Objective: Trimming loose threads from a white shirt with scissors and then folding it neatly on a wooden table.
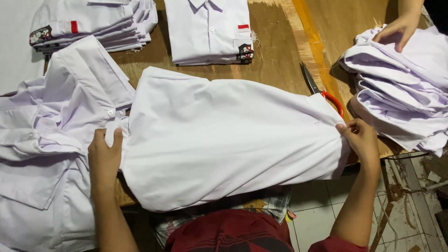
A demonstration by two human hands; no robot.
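Observation:
A white shirt [224, 135] lies spread face down across the wooden table [280, 56], its near edge hanging over the table's front. My left hand [103, 154] pinches the shirt's collar end at the left. My right hand [360, 137] grips the shirt's hem at the right, close to the table's edge. The cloth is stretched between both hands.
Unfolded white shirts [42, 140] pile at the left. Folded shirt stacks [210, 30] with red badges sit at the back. Red-handled scissors [322, 91] lie by the hem. Another person's hand [396, 28] rests on a heap of white shirts [401, 88] at the right.

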